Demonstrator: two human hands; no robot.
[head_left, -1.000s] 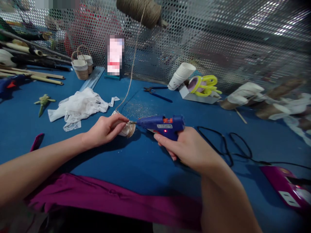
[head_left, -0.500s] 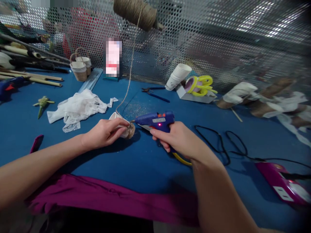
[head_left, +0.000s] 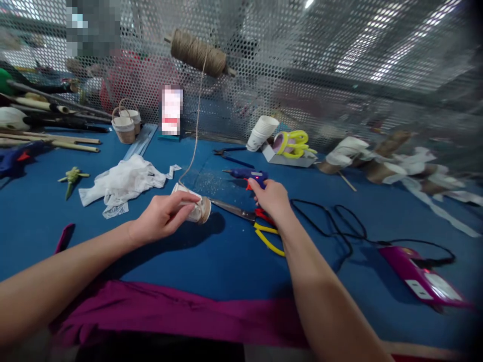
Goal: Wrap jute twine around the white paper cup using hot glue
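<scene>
My left hand (head_left: 160, 213) is closed around a small white paper cup (head_left: 192, 213) lying tilted on its side, with twine wound about its base end. From the cup, a strand of twine (head_left: 195, 146) runs up to a spool (head_left: 198, 53) on the mesh. My right hand (head_left: 272, 198) grips a blue glue gun (head_left: 245, 174) with a red trigger and a lit red light; its nozzle points left, and I cannot tell whether it touches the table. Below the gun lie scissors (head_left: 241, 212) with yellow and red handles, blades toward the cup.
Crumpled white strips (head_left: 126, 181) and two twine-covered cups (head_left: 124, 128) are at left. Pliers (head_left: 236, 157), stacked paper cups (head_left: 262, 131) and a box (head_left: 290, 159) with yellow cord stand behind. A black cable (head_left: 320, 218) and purple power strip (head_left: 418, 276) lie at right.
My right hand has moved the glue gun away from the cup, back and to the right, uncovering the scissors. The left hand still holds the cup, which has turned slightly.
</scene>
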